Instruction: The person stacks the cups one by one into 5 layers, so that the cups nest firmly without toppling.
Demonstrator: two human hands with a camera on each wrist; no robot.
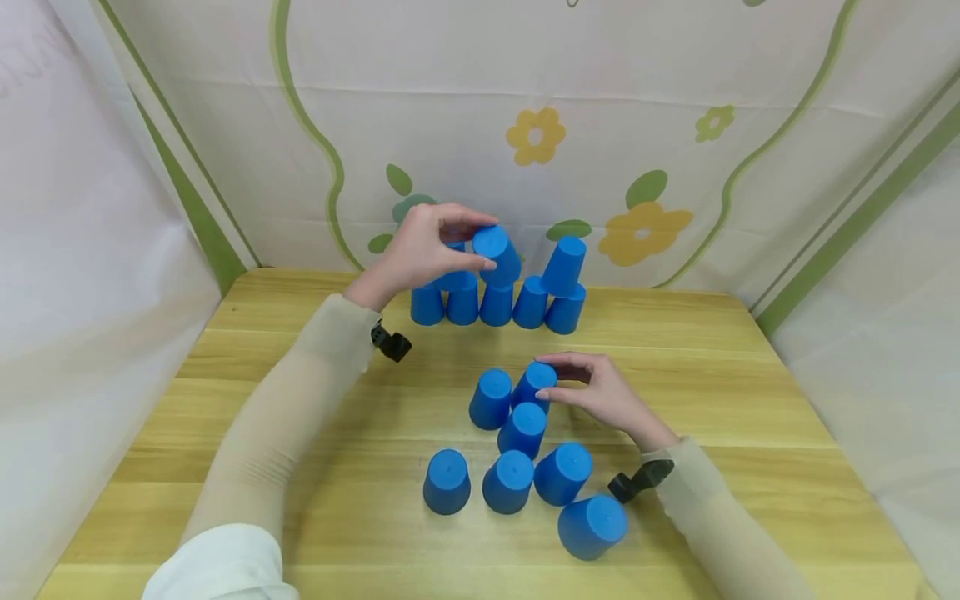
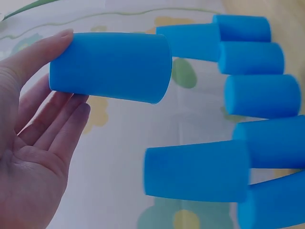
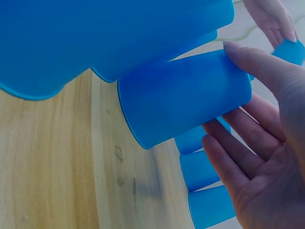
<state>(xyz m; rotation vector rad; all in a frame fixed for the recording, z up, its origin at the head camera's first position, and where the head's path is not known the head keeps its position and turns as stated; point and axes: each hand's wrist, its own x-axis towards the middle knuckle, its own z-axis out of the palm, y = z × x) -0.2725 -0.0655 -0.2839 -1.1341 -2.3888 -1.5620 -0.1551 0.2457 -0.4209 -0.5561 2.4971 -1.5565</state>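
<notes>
Pinching a tapered blue cup (image 1: 501, 254), mouth down, the left hand (image 1: 422, 250) held it at eleven o'clock from the similar cup (image 1: 531, 381) that the right hand (image 1: 597, 390) grasped. Only the left wrist view showed space below the first one.

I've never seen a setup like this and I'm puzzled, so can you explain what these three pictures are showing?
There's no machine here, just a person working bare-handed. The wide picture comes from a head-worn camera looking forward and down; the two close-ups come from wrist cameras, one left, one right. On the wooden table, blue cups stand upside down: a back row of five, with two upper cups on it, and six loose cups nearer the person. The left hand holds a cup in the air near the row. The right hand pinches another cup between thumb and fingers; whether that one is lifted, I can't tell.
</notes>
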